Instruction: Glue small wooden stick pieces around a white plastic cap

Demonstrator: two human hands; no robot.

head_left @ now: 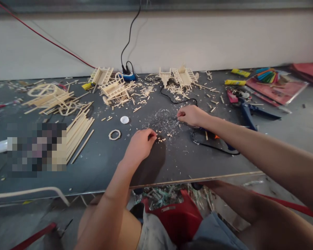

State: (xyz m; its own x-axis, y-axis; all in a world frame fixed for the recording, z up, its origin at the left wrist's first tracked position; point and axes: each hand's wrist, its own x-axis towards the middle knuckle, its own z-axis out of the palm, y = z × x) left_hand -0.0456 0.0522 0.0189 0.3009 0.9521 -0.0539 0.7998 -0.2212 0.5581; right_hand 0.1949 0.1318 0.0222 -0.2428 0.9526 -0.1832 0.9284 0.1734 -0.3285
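On the dark grey table, my left hand [143,143] is closed, thumb and forefinger pinched beside a scatter of small cut wooden bits [161,139]. Whatever it may hold is too small to make out. My right hand [189,115] is closed too, its fingertips together above pale crumbs and strings; nothing nameable shows between them. A small ring of wooden pieces [114,134] and a round white disc [124,120] lie left of my left hand. The blue glue gun, partly hidden under my right forearm, has an orange part [217,136] showing.
Long wooden sticks [79,137] lie at the left. Small wooden models [114,90] stand along the back. Blue-handled cutters [247,114], yellow tubes [235,82] and a red packet [276,91] are at the right. A black cord [216,148] loops near my right forearm.
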